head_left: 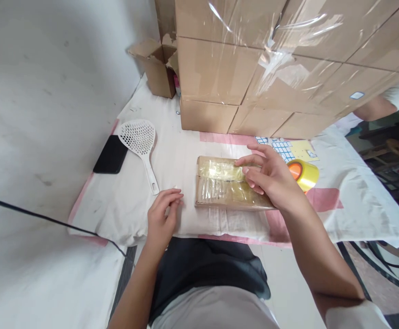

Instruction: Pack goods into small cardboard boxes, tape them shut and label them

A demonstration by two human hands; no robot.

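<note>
A flat cardboard box [216, 192] with shiny clear tape across its top lies on the cloth-covered table in front of me. Over its right half rests my right hand [264, 176], fingers apart and slightly bent, fingertips at the taped top. To the left of the box, my left hand [165, 210] is on the cloth near the table's front edge, its fingers loosely stretched and holding nothing. Just beyond my right wrist is a roll of yellowish tape [308, 175] with an orange core, partly hidden by that hand.
A white slotted skimmer [138, 139] and a black phone-like slab [110, 155] lie at the left. Behind stands a wrapped stack of cartons [216, 71], beside a small open box [158, 75]. Another person's arm [374, 108] shows at the far right. A black cable [49, 217] crosses the left side.
</note>
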